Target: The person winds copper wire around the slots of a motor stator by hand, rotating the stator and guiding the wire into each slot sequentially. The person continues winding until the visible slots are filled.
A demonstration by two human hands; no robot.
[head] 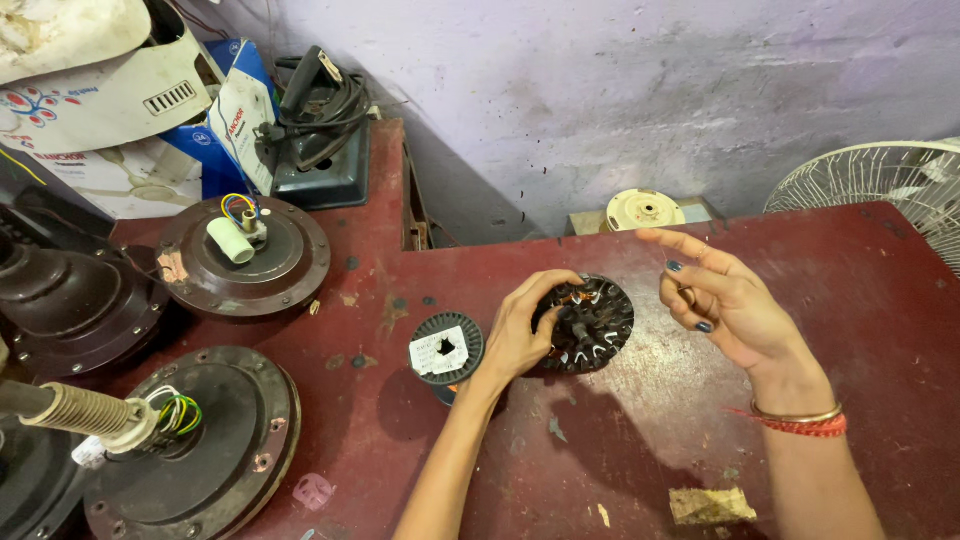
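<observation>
At centre frame, the left hand point(522, 330) covers the left edge of the fan stator point(590, 323), hiding part of its copper windings. The wire spool point(447, 349) beside it hides its own lower flange beneath the top one. At the right edge, the white fan guard point(880, 180) is cut off, only part of its grille showing. At lower left, a dark motor housing point(200, 440) runs off the bottom edge, and another housing point(70, 290) is cropped at the left. Cardboard boxes point(110, 110) at upper left are cut by the frame. Whether the raised right hand point(725, 305) pinches a fine wire is too small to tell.
</observation>
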